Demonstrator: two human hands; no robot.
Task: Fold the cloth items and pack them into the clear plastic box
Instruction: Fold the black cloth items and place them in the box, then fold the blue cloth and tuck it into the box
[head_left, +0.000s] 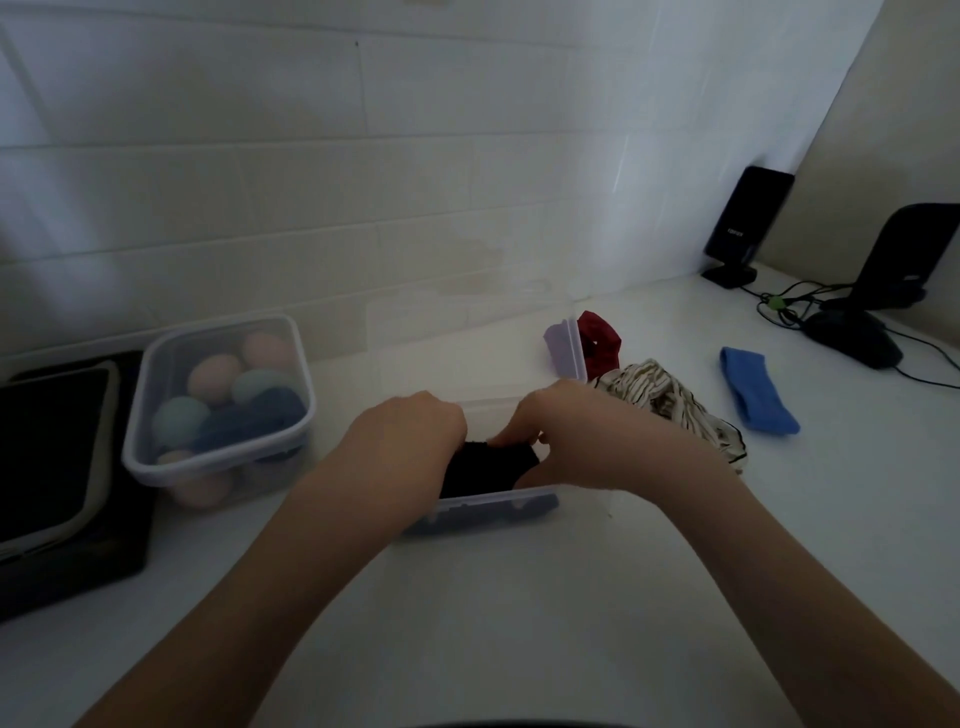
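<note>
A clear plastic box stands on the white counter in front of me, its near rim showing below my hands. My left hand and my right hand both grip a black cloth and hold it down inside the box. A dark blue item shows through the box's front wall. To the right lie a crumpled striped cloth, a blue cloth band and a dark red cloth. A clear lid stands tilted beside the red cloth.
A second clear box with pastel rolled items stands at the left. A black tray with a tablet-like device sits at the far left. Two black speakers and cables occupy the back right corner against the tiled wall.
</note>
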